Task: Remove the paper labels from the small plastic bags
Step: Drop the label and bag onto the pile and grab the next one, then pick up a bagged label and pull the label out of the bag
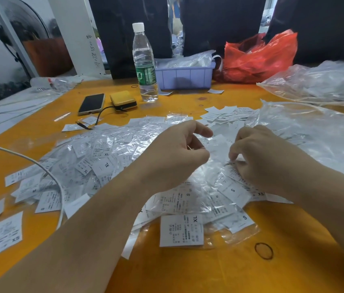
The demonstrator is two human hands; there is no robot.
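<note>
On pile: labels [181, 230] XL, S, XS

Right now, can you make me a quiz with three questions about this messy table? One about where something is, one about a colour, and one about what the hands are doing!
1. Where is the phone?
A. inside the purple tray
B. on the table, left of the yellow box
C. under the red bag

2. What colour is the cap of the water bottle?
A. white
B. blue
C. green

3. What are the hands doing?
A. lying flat and open
B. holding the bottle
C. both pinching things over the pile of small bags

Answers:
1 B: it lies flat beside the yellow box.
2 A: the cap on top is white.
3 C: the left hand pinches a clear bag, and the right hand has curled fingers on a paper label, above the pile of small bags.
</note>
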